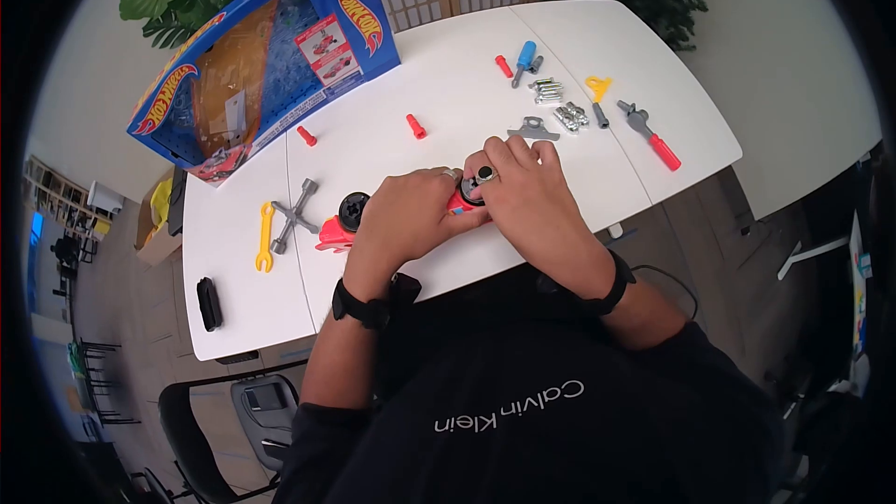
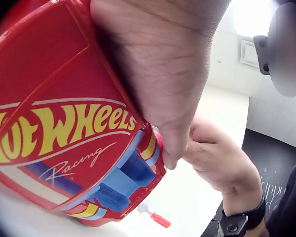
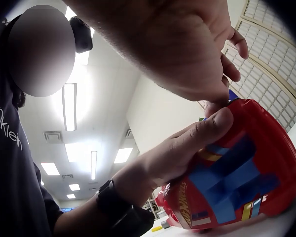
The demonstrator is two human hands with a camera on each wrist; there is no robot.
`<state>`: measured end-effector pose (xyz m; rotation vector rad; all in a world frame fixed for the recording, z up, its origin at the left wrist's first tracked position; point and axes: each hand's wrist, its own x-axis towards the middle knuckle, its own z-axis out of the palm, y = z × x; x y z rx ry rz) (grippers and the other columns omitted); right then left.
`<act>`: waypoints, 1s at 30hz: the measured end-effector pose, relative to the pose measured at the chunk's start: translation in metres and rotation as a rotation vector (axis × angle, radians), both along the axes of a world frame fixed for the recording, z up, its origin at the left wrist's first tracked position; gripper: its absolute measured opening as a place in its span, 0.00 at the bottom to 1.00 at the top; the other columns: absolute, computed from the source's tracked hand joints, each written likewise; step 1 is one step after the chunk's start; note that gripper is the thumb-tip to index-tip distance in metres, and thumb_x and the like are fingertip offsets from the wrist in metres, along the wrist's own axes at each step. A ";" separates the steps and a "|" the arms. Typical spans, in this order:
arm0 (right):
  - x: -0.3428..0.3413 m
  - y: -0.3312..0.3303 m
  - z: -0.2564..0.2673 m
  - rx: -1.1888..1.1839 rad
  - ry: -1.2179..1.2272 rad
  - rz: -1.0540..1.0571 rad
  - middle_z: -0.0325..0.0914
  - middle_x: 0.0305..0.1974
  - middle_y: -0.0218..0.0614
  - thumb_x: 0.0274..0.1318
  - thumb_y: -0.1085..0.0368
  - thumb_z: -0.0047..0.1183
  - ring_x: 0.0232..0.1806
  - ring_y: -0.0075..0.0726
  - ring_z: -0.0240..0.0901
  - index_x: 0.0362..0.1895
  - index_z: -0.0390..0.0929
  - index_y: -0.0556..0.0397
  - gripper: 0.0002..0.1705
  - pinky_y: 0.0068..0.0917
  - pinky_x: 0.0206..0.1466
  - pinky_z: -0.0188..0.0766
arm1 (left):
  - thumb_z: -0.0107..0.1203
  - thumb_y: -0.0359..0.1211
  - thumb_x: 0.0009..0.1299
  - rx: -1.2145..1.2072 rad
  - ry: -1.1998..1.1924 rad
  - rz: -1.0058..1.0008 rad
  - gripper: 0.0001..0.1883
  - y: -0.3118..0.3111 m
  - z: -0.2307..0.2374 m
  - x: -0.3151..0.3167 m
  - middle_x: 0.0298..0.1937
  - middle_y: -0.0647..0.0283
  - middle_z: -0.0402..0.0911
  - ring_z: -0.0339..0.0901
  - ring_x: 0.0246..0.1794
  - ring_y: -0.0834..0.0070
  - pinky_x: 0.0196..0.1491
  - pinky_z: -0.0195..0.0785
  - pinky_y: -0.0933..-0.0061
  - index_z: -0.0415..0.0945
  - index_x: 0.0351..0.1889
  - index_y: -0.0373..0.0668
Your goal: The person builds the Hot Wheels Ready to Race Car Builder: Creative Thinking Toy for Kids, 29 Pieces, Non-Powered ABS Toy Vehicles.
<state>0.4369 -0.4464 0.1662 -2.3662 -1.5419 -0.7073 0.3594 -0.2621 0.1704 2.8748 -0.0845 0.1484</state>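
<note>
A red toy car (image 1: 334,234) with "Hot Wheels Racing" lettering lies tilted near the table's front edge, a black wheel (image 1: 355,211) showing at its left end. My left hand (image 1: 408,217) grips the car body (image 2: 49,113), its thumb along the side in the left wrist view. At the car's right end, my right hand (image 1: 529,196) has its fingers curled at another dark wheel (image 1: 469,189). In the right wrist view, the right hand's (image 3: 187,54) thumb and a fingertip meet at the car's (image 3: 271,148) top edge; what they pinch is mostly hidden.
A blue Hot Wheels box (image 1: 381,61) stands at the back left. Red bolts (image 1: 415,126), a grey cross wrench (image 1: 295,217), a yellow wrench (image 1: 265,237) and a black case (image 1: 208,304) lie around. To the right are a screwdriver (image 1: 527,54), silver pieces (image 1: 571,116) and a red-handled tool (image 1: 664,151).
</note>
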 end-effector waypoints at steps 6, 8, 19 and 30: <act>0.014 -0.003 -0.004 0.039 0.004 0.114 0.74 0.46 0.29 0.57 0.62 0.64 0.53 0.33 0.72 0.46 0.87 0.49 0.13 0.36 0.51 0.64 | 0.60 0.68 0.72 0.030 -0.009 0.006 0.37 0.001 -0.001 0.002 0.32 0.52 0.87 0.87 0.34 0.51 0.39 0.80 0.53 0.85 0.36 0.36; 0.020 -0.005 0.003 0.018 0.033 0.141 0.74 0.46 0.28 0.57 0.61 0.64 0.53 0.33 0.72 0.45 0.87 0.49 0.13 0.36 0.51 0.64 | 0.60 0.69 0.71 0.037 0.033 0.037 0.38 0.000 0.004 0.002 0.32 0.51 0.87 0.87 0.33 0.51 0.38 0.80 0.54 0.85 0.36 0.36; -0.004 0.000 -0.003 0.022 -0.026 0.015 0.75 0.49 0.24 0.56 0.60 0.66 0.54 0.29 0.72 0.47 0.88 0.48 0.15 0.38 0.51 0.63 | 0.61 0.67 0.72 0.039 0.037 0.024 0.37 -0.001 0.002 0.002 0.32 0.51 0.86 0.86 0.35 0.50 0.39 0.80 0.53 0.83 0.36 0.36; -0.019 0.005 -0.004 0.010 -0.066 -0.173 0.73 0.49 0.25 0.58 0.62 0.64 0.57 0.29 0.70 0.52 0.86 0.46 0.17 0.47 0.67 0.62 | 0.65 0.61 0.70 0.037 0.008 0.012 0.32 -0.003 -0.001 0.000 0.34 0.51 0.87 0.87 0.37 0.50 0.41 0.80 0.53 0.84 0.38 0.36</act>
